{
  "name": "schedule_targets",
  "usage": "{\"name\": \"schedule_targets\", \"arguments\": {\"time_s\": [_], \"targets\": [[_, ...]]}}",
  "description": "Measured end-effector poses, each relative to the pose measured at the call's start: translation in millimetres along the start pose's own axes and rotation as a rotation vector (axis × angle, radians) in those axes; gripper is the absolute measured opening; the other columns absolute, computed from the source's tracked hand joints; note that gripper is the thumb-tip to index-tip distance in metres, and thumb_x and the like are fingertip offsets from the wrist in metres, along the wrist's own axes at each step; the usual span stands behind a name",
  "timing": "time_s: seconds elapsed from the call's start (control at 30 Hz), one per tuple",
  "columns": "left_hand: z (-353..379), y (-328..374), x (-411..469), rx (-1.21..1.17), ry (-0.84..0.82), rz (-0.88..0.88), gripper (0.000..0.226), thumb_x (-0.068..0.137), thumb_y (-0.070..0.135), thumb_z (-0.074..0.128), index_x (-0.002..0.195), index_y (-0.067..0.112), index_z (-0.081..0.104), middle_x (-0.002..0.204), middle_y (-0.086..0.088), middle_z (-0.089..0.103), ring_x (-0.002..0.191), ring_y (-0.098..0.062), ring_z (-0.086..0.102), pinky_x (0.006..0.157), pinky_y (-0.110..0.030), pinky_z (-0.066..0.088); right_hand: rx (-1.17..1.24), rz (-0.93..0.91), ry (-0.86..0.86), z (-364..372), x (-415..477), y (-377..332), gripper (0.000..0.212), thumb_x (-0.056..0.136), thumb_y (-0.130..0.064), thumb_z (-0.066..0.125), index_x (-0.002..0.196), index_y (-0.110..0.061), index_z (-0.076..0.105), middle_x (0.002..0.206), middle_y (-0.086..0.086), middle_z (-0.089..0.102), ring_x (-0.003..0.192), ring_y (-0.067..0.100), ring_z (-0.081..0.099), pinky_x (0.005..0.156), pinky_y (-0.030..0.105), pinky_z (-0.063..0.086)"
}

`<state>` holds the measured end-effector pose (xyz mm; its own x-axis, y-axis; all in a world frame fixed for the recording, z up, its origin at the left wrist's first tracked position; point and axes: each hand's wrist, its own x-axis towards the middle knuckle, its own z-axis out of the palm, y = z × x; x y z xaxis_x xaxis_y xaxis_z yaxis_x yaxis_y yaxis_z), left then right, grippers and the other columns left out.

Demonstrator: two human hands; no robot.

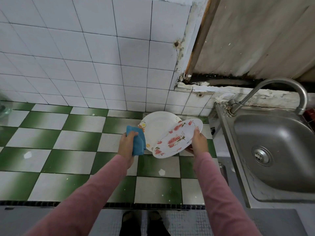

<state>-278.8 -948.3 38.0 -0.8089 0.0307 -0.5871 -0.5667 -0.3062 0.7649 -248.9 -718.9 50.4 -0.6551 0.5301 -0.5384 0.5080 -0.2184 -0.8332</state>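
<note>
Your right hand (pixel 198 142) grips the tilted floral plate (pixel 172 140) by its rim. Your left hand (pixel 127 142) clutches the cloth (pixel 138 142) just beside it, not touching. Wiping looks unfinished, and a second plate (pixel 156 123) waits between your hands.

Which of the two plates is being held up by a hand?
The plate with pink flowers: the right hand grips its edge and holds it tilted. The other plate, mostly plain white, rests on the counter behind it.
</note>
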Motion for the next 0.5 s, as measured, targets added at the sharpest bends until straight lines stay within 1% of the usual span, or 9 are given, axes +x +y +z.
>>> {"name": "schedule_targets", "arguments": {"time_s": [0.1,0.2,0.27,0.33,0.4,0.47,0.5], "targets": [[3,-2,1,0.010,-0.012,0.012,0.035,0.096,0.028,0.057,0.127,0.016,0.046,0.117,-0.015,0.059,0.093,-0.026,0.063,0.069,-0.036,0.057,-0.014,-0.064,0.002,-2,-5,-7,0.044,0.106,-0.042,0.035,0.114,-0.007,0.062,0.092,0.011,0.068,0.082,0.022,0.066,0.064,0.029,0.055],[8,-4,1,0.012,-0.025,0.008,0.036,0.097,0.031,0.057,0.128,0.017,0.046,0.120,-0.016,0.058,0.097,-0.029,0.063,0.075,-0.041,0.057,-0.016,-0.111,0.023,-3,-10,-14,0.040,0.106,-0.044,0.036,0.109,-0.014,0.063,0.095,0.008,0.069,0.083,0.020,0.066,0.070,0.031,0.057],[12,-5,-1,0.024,-0.030,0.016,0.036,0.097,0.032,0.057,0.128,0.018,0.046,0.119,-0.015,0.058,0.098,-0.029,0.063,0.080,-0.043,0.057,-0.047,-0.148,0.060,-1,-14,-18,0.045,0.104,-0.052,0.034,0.110,-0.019,0.064,0.100,0.007,0.070,0.090,0.022,0.067,0.080,0.038,0.058],[15,-5,-2,0.026,-0.038,0.017,0.036,0.098,0.034,0.055,0.129,0.018,0.046,0.117,-0.014,0.059,0.097,-0.028,0.064,0.077,-0.041,0.058,-0.087,-0.162,0.091,0,-16,-19,0.057,0.097,-0.065,0.030,0.112,-0.023,0.065,0.105,0.007,0.071,0.099,0.027,0.067,0.093,0.049,0.055],[18,-6,-4,0.039,-0.043,0.028,0.036,0.099,0.036,0.053,0.130,0.019,0.046,0.117,-0.014,0.061,0.098,-0.029,0.066,0.074,-0.040,0.058,-0.087,-0.173,0.088,3,-20,-19,0.063,0.093,-0.072,0.028,0.114,-0.025,0.065,0.110,0.007,0.071,0.104,0.029,0.066,0.097,0.052,0.052],[22,-6,-5,0.080,-0.044,0.059,0.037,0.100,0.038,0.050,0.132,0.020,0.045,0.121,-0.014,0.060,0.104,-0.031,0.065,0.082,-0.044,0.058,-0.016,-0.186,0.068,5,-27,-20,0.065,0.092,-0.073,0.031,0.119,-0.024,0.065,0.113,0.006,0.071,0.107,0.029,0.066,0.098,0.051,0.053],[25,-6,-8,0.098,-0.041,0.083,0.037,0.101,0.038,0.048,0.134,0.020,0.044,0.122,-0.011,0.059,0.107,-0.030,0.063,0.087,-0.046,0.056,0.043,-0.199,0.055,6,-32,-21,0.062,0.095,-0.070,0.033,0.121,-0.024,0.065,0.114,0.005,0.071,0.107,0.027,0.067,0.096,0.049,0.054]]}}
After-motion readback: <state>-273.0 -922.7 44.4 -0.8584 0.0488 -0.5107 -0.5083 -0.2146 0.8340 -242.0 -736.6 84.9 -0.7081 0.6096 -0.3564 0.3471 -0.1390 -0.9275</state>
